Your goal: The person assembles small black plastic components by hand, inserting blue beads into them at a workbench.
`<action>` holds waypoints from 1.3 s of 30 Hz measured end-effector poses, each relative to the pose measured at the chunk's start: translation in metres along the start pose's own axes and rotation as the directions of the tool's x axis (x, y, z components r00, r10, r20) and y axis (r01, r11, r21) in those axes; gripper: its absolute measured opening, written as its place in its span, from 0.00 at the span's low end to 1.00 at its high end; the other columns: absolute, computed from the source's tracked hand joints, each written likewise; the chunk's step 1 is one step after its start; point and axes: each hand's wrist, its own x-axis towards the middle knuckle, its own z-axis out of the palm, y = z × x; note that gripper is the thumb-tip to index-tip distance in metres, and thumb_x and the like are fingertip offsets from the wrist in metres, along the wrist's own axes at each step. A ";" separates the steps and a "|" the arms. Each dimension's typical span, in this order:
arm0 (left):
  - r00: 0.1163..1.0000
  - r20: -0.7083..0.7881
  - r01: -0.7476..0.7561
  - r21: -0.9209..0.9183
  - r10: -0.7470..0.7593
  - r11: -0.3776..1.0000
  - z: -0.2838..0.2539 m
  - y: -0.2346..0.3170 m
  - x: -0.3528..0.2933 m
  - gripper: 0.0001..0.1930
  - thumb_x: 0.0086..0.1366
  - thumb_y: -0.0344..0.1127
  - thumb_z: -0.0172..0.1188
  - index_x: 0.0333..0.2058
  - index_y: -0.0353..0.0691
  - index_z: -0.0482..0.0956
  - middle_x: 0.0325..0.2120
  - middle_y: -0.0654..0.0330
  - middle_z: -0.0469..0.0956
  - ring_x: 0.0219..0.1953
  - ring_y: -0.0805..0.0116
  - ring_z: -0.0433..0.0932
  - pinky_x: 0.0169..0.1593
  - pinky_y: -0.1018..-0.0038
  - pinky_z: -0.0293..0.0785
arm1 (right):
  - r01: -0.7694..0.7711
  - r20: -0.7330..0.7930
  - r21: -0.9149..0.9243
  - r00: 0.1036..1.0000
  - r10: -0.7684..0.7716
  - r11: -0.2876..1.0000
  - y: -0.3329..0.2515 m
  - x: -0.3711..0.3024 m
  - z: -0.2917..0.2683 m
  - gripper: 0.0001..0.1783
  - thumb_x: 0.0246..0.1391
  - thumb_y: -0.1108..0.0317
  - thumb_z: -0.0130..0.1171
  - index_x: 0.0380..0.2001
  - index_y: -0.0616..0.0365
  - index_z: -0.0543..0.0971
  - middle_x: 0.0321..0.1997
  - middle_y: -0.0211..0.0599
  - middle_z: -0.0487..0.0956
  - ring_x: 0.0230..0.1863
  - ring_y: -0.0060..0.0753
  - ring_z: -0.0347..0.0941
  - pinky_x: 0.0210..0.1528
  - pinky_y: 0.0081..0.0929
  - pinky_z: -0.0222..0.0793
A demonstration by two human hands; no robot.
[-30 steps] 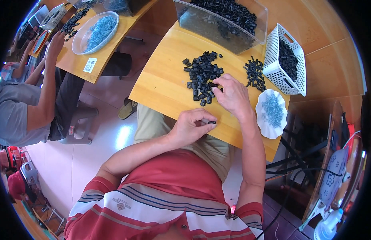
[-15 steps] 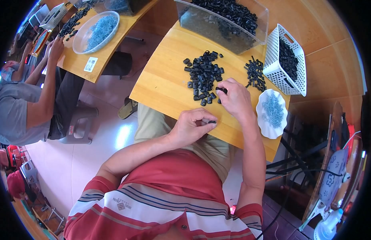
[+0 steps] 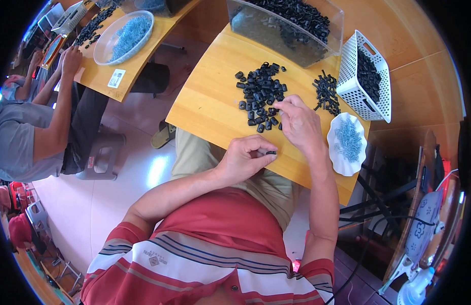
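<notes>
My left hand (image 3: 244,158) is closed at the table's near edge, pinching a small black plastic piece (image 3: 271,152) between thumb and forefinger. My right hand (image 3: 300,124) is at the right side of a pile of short black plastic pieces (image 3: 260,89), its fingers drawn together. What its fingertips hold, if anything, is hidden. Right of the pile lies a heap of thin black rod-like parts (image 3: 327,91). A white scalloped dish (image 3: 337,165) of small clear bluish parts (image 3: 349,141) sits beside my right forearm.
At the back of the wooden table (image 3: 200,101) stands a clear bin (image 3: 276,38) of black parts. A white perforated basket (image 3: 353,84) of black parts is at the right. Leftward, another person (image 3: 29,134) works at a second table with a clear tray (image 3: 101,57).
The black piece that showed at my right fingertips no longer shows there; those fingers have shifted slightly up toward the pile. My left hand keeps its pinch on the small black piece.
</notes>
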 end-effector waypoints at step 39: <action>0.993 -0.050 -0.111 -0.075 0.107 0.991 0.002 -0.007 -0.001 0.07 0.61 0.23 0.66 0.38 0.33 0.83 0.33 0.65 0.79 0.30 0.85 0.75 0.32 0.85 0.72 | -0.162 0.027 0.227 0.987 0.160 0.960 -0.020 -0.013 -0.002 0.10 0.45 0.77 0.64 0.33 0.61 0.76 0.26 0.36 0.80 0.26 0.26 0.80 0.30 0.25 0.75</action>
